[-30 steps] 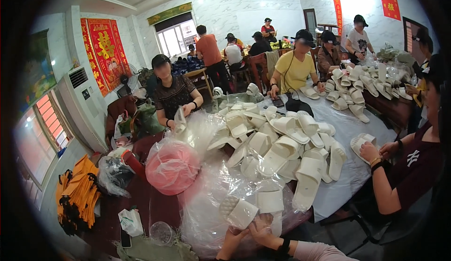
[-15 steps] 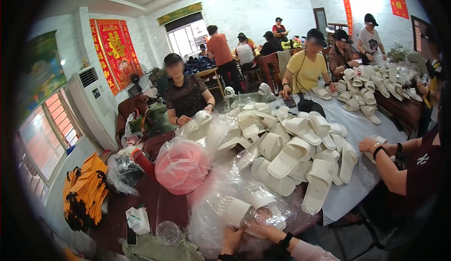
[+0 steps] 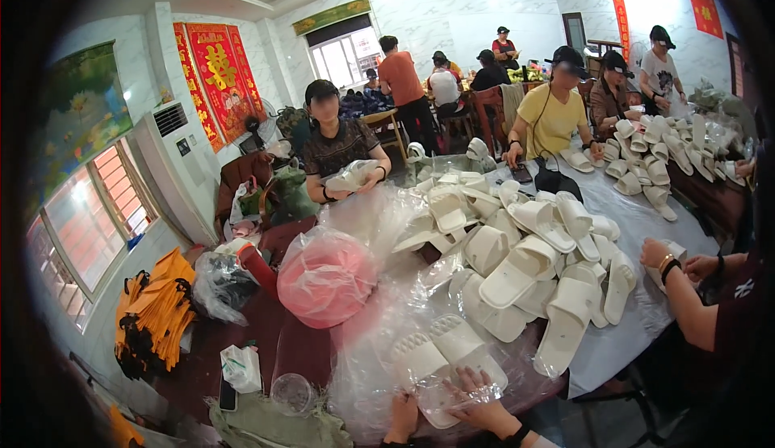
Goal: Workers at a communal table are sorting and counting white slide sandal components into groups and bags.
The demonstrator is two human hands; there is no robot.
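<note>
A pair of white slippers [image 3: 421, 359] lies side by side near the front edge of the table, under clear plastic. My right hand [image 3: 478, 401] rests on the lower part of this pair with its fingers stretched out over the plastic. Close to the left slipper's lower end, my left hand [image 3: 403, 416] is closed at the edge of the clear plastic bag [image 3: 367, 391]; its fingertips are partly hidden. A big pile of loose white slippers [image 3: 517, 266] rises just beyond, to the right.
A pink bundle in clear plastic [image 3: 327, 278] stands left of the pile. Nearer are a tissue pack [image 3: 240, 369], a phone [image 3: 228, 395] and a clear round tub [image 3: 292, 393]. Orange drawstring bags [image 3: 157, 311] lie far left. Co-workers sit around, one handling slippers [image 3: 353, 175] across the table.
My right hand has shifted from gripping the slippers' lower end to lying spread on top of them. The pair now lies flatter. Across the table, a co-worker has lifted slippers closer.
</note>
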